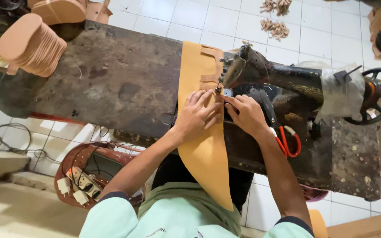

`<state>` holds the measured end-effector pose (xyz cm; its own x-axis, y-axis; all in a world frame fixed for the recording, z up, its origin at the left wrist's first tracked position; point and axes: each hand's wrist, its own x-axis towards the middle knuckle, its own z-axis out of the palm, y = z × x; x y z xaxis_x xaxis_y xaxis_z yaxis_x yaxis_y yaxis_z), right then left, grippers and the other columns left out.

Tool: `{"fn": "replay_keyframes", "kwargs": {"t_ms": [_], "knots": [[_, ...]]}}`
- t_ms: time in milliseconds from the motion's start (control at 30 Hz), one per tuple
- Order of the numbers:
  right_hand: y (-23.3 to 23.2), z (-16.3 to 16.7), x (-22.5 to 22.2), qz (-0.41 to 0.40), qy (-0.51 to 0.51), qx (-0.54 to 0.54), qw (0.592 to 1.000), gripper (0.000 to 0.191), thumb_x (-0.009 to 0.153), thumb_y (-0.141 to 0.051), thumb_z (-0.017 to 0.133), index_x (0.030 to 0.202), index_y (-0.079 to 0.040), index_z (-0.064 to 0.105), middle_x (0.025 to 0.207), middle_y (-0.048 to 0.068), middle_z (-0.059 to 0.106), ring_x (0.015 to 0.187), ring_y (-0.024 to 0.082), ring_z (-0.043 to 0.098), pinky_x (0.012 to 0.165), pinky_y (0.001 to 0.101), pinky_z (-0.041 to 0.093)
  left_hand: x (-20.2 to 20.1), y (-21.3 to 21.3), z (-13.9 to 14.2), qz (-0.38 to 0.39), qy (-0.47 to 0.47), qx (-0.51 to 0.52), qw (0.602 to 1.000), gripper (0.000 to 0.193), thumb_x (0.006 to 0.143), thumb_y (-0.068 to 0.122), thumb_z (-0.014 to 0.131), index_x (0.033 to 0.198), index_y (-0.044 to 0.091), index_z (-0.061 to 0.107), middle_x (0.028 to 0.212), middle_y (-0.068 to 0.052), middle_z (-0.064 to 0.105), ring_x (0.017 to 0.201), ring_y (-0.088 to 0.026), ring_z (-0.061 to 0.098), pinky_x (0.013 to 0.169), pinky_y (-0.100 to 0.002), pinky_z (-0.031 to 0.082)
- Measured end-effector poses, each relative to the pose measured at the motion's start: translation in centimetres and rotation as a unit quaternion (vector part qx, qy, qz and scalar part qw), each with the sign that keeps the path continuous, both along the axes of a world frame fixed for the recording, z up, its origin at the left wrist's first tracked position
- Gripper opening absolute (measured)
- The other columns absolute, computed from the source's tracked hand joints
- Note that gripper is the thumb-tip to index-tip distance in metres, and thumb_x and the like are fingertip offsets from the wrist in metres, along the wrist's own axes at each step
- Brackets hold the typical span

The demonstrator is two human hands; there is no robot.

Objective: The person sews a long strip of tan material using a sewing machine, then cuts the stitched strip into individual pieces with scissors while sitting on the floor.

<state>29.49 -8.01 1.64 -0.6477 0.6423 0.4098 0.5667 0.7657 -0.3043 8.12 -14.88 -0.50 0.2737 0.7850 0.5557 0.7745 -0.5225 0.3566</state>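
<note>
A long tan leather piece [203,150] lies across a dark worn sewing table [111,83] and hangs over its near edge. My left hand [198,115] presses flat on the leather just left of the needle. My right hand [245,113] rests on the leather's right edge, fingers beside the presser foot. A black sewing machine [261,70] stands over the leather, its needle area [220,83] above small brown strips stitched on the piece.
Red-handled scissors [283,139] lie right of my right hand. The handwheel [375,94] is at far right. A stack of brown leather cutouts [34,44] sits at the table's left end. A power strip [78,185] lies below left. White tiled floor surrounds the table.
</note>
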Motion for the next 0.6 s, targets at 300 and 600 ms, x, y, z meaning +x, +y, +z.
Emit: {"fn": "replay_keyframes", "kwargs": {"t_ms": [300,600], "knots": [[-0.28,0.20,-0.33,0.000,0.000,0.011,1.000,0.027,0.095,-0.014,0.069,0.122,-0.010,0.071,0.083,0.011,0.061,0.083,0.032,0.061,0.074,0.0436,0.051,-0.45,-0.38,-0.11,0.003,-0.017,-0.015,1.000,0.037,0.097,0.037,0.067,0.127,0.015,0.068,0.145,-0.022,0.053,0.137,-0.041,0.045,0.118,-0.055,0.032],[-0.29,0.48,-0.85,0.001,0.011,0.001,1.000,0.028,0.094,-0.014,0.070,0.122,-0.010,0.071,0.081,0.011,0.061,0.080,0.031,0.061,0.072,0.0431,0.051,-0.88,-0.13,-0.27,0.007,-0.015,-0.009,1.000,0.038,0.096,0.039,0.066,0.126,0.016,0.070,0.144,-0.021,0.053,0.137,-0.039,0.045,0.119,-0.054,0.032]]}}
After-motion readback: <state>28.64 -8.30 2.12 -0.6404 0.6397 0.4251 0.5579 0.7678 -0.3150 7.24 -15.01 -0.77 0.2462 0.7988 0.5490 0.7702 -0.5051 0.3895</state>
